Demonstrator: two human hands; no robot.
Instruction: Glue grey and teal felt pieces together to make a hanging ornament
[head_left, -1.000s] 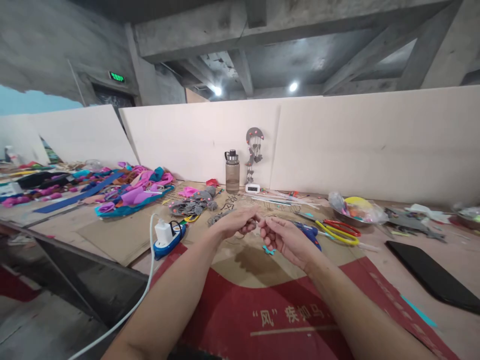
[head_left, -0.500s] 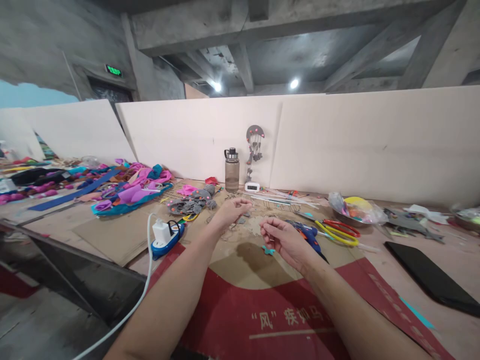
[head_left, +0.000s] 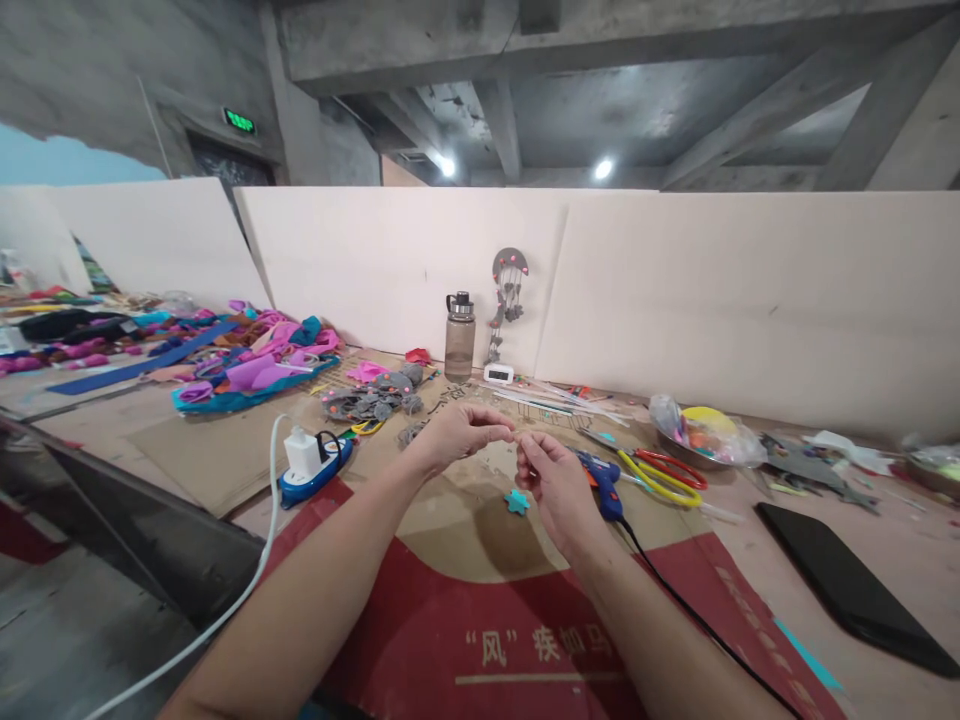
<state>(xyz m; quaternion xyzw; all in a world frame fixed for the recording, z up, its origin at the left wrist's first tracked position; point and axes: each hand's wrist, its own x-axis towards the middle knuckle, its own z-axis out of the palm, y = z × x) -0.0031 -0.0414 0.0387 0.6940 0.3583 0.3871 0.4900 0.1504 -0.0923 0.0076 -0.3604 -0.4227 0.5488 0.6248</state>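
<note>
Above a cardboard-covered bench (head_left: 225, 455), left hand (head_left: 459, 432) and right hand (head_left: 553, 482) pinch something tiny between closed fingertips; careful joining seems underway; steadiness needed.

- single head view, worn on person's head, faces forward and slightly down
- close over tabletop (head_left: 225, 460); both forearms reach in from bottom edge
- far end: white partition boards (head_left: 720, 290), concrete ceiling above
- no second view, nothing shared
</note>
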